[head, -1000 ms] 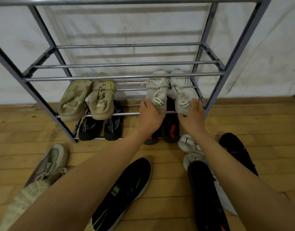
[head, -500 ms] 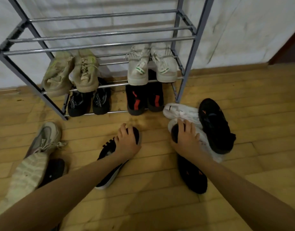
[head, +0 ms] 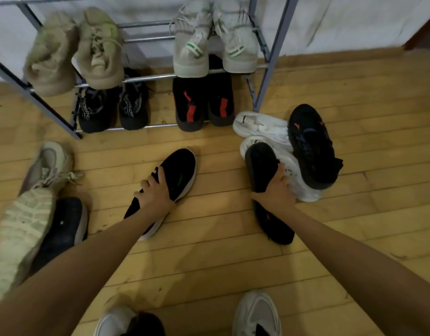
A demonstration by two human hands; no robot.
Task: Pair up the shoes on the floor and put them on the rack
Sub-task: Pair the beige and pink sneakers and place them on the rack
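My left hand (head: 154,195) grips a black shoe with a green mark and white sole (head: 178,170) lying on the wooden floor in the middle. My right hand (head: 275,190) is closed on a black shoe with an orange mark (head: 262,166), which rests partly on a white pair (head: 264,127). Another black shoe with orange marks (head: 311,146) lies on that white pair to the right. The grey metal rack (head: 272,76) stands at the back with two pairs on each of its two lower shelves.
On the floor at the left lie a grey sneaker (head: 47,166), a pale green knit shoe (head: 19,229) and a dark shoe (head: 66,224). Two white shoes (head: 257,314) show at the bottom edge. A white wall runs behind the rack.
Both hands left the white pair on the rack's shelf and came down to the floor. Each hand has closed on a black shoe, and the view has tilted downward.
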